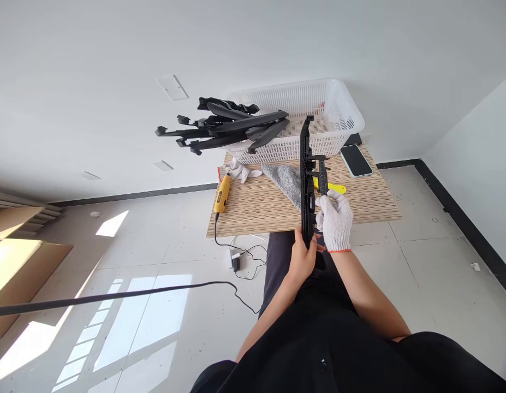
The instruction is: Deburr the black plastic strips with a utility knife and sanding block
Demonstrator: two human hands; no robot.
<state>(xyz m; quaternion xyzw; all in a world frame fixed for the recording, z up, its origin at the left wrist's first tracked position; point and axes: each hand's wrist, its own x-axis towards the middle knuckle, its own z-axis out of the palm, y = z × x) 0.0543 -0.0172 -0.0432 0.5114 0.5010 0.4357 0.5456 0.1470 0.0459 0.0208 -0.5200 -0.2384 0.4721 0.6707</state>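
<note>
My bare left hand [303, 255] is closed around the lower end of a long black plastic trim part [305, 174], which stands nearly upright in the view over the table's front edge. In a white knit glove with an orange cuff, my right hand [335, 221] grips a black caliper [323, 177]. The caliper's jaws point left and meet the side of the trim part; whether they clamp it I cannot tell. Behind them lie a grey cloth [285, 180] and a yellow-handled tool [338, 188], partly hidden by the caliper.
A white plastic basket [351, 117] at the table's back carries several black trim parts [232, 128] jutting out leftward. On the wood-striped table [253, 215] lie a yellow corded rotary tool [222, 194], a white glove [241, 170] and a phone [356, 161]. Cables and a power strip [232, 258] are below.
</note>
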